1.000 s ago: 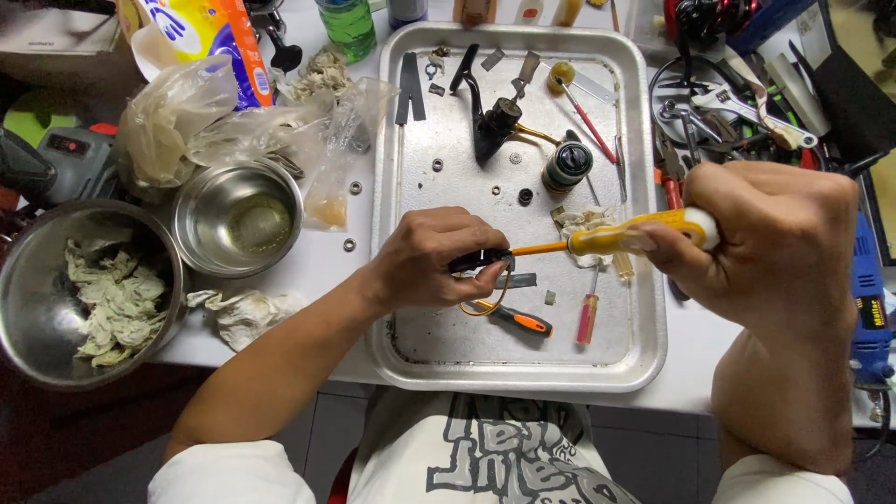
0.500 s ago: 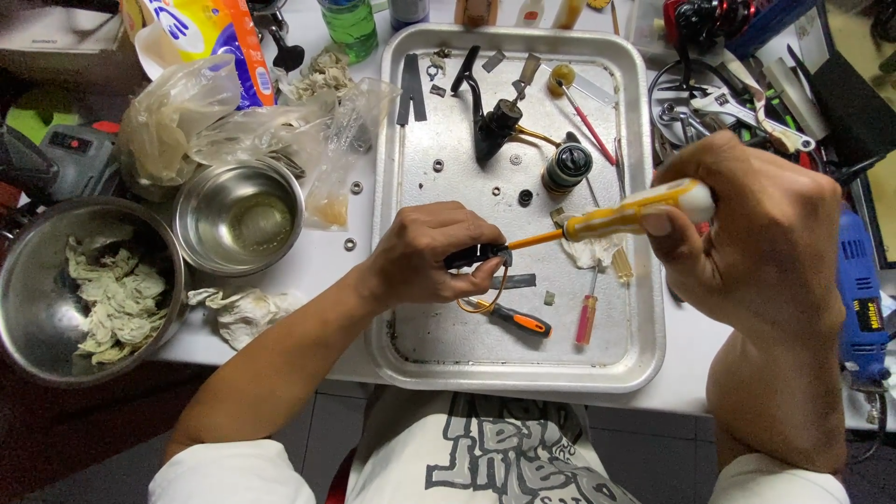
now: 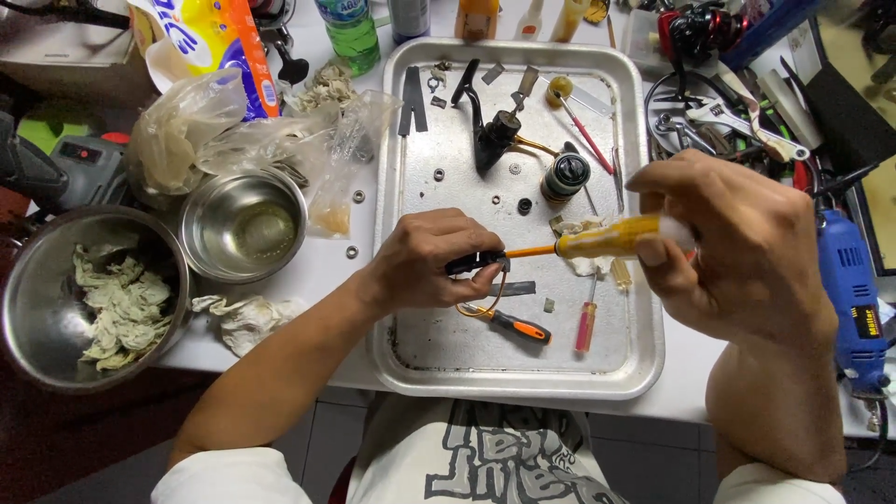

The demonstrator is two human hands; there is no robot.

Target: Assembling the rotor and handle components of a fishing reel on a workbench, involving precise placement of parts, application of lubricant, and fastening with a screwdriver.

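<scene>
My left hand (image 3: pixel 431 259) grips a small black part (image 3: pixel 474 262) over a metal tray (image 3: pixel 644 359). My right hand (image 3: pixel 728 247) holds a yellow-handled screwdriver (image 3: pixel 602 241) level, its tip set against the black part. Under my hands on the tray lie a black-and-orange screwdriver (image 3: pixel 515 326) and a small red screwdriver (image 3: pixel 586 322). Farther back on the tray sit a black angled reel part (image 3: pixel 487 135), a round black spool (image 3: pixel 566 175) and several small washers and screws.
Left of the tray stand a small steel bowl (image 3: pixel 243 224) and a large steel bowl (image 3: pixel 89 289) holding crumpled rags, with clear plastic bags (image 3: pixel 233 140) behind. A blue rotary tool (image 3: pixel 849 289) and a heap of hand tools (image 3: pixel 737 112) lie on the right. Bottles stand at the back edge.
My right hand has tilted the yellow screwdriver slightly and turned on its handle; its tip stays at the black part. My left hand has kept its grip.
</scene>
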